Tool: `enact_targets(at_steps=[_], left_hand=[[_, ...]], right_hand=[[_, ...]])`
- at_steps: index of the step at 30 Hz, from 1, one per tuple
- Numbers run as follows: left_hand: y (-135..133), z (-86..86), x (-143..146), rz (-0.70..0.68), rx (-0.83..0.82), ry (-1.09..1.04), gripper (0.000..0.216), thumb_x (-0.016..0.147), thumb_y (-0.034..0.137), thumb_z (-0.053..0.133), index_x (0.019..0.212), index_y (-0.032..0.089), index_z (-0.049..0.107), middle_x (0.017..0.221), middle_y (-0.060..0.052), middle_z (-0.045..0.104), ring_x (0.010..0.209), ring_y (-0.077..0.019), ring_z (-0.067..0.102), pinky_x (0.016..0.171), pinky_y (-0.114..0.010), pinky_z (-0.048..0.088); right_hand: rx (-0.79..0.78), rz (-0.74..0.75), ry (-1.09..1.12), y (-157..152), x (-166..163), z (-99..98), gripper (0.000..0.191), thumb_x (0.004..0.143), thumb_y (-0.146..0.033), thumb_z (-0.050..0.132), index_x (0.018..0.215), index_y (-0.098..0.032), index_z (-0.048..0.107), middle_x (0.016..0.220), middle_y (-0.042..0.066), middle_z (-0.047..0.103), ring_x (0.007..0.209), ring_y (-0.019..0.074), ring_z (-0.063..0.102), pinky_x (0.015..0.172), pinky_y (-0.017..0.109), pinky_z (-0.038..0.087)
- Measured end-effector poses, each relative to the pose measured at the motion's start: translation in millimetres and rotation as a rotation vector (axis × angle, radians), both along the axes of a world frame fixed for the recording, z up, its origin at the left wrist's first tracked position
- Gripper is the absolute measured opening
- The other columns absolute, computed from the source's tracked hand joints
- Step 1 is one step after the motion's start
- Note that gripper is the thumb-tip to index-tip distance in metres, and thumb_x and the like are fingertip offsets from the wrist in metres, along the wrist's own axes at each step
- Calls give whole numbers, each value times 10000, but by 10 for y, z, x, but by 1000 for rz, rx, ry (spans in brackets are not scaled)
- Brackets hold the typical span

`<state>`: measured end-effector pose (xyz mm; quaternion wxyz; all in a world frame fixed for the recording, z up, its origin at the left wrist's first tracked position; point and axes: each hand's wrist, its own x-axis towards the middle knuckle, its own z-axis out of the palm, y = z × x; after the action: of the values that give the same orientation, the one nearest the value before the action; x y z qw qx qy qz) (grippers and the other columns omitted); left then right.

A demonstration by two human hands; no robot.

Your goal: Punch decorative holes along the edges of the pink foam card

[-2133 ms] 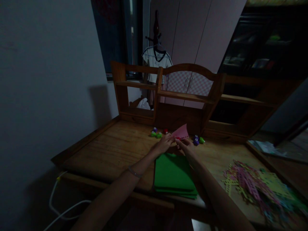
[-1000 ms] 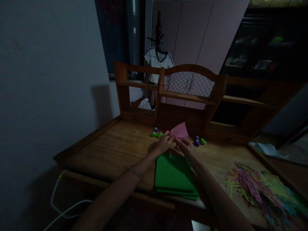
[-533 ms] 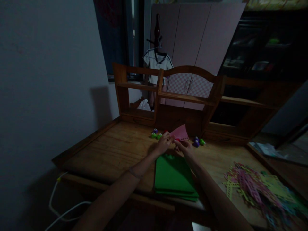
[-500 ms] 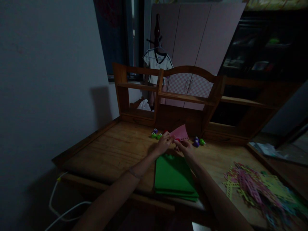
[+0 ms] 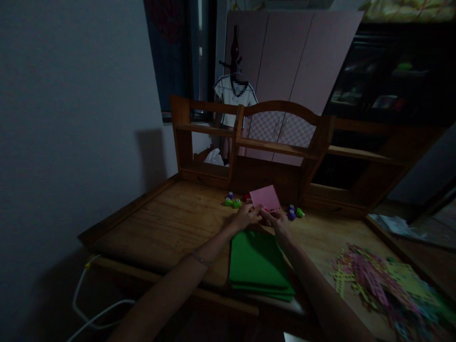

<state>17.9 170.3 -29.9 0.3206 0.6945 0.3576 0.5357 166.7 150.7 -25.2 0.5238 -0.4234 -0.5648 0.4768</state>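
Both my hands hold a small pink paper sheet [image 5: 265, 198] up over the wooden desk [image 5: 167, 223]. My left hand [image 5: 245, 214] pinches its lower left corner. My right hand [image 5: 277, 220] is closed under its lower edge, where something small and red seems to sit, too dim to name. A stack of green sheets [image 5: 257, 260] lies flat just in front of my hands. Small green and purple punches [image 5: 231, 200] sit left of the pink sheet, and more punches [image 5: 295, 213] sit right of it.
A wooden hutch with shelves [image 5: 270, 142] stands at the desk's back. A heap of punched paper scraps [image 5: 377, 278] in pink, yellow and green lies at the right. A white cable [image 5: 85, 294] hangs off the desk's left front. A grey wall stands at left.
The pink sheet has turned from a slanted, edge-on tilt to face me more squarely. Both hands stay in about the same place above the green stack.
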Motion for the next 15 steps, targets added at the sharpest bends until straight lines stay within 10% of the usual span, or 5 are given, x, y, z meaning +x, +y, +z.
enact_targets(at_steps=[15], left_hand=[[88, -117, -53, 160, 55, 62, 417, 914, 456, 404, 717, 134, 582, 800, -44, 569, 760, -146, 553, 721, -258, 418]], right_hand=[[3, 60, -151, 35, -11, -35, 386, 685, -535, 701, 605, -162, 646, 538, 9, 566, 506, 129, 508, 522, 252, 360]])
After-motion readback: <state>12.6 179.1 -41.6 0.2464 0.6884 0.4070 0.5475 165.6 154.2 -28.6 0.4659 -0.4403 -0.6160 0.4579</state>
